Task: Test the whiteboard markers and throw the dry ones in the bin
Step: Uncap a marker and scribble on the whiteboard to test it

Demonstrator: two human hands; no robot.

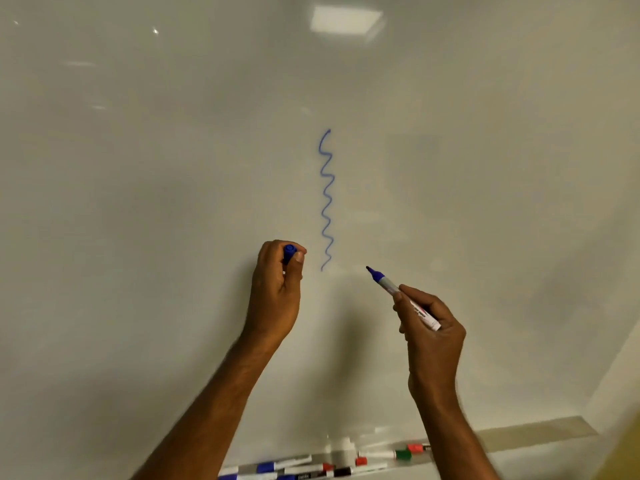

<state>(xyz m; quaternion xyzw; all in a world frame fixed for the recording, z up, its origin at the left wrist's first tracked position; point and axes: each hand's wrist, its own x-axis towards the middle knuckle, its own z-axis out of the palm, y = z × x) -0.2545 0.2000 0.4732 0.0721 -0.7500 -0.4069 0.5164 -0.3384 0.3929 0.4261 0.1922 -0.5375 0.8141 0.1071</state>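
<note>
While barrel print blurs, right hand (431,327) grips marker (403,297).

A pale rectangular reflection of a ceiling light (346,19) shows near the top edge. A beige wall strip (533,436) runs along the lower right, beyond the board's edge.

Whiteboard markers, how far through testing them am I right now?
Done: the blue marker in your right hand has left a solid blue squiggle on the whiteboard, so it works. In hand: your left hand holds its blue cap, not yet back on. Left: the markers on the tray below. No bin is in view.
</note>
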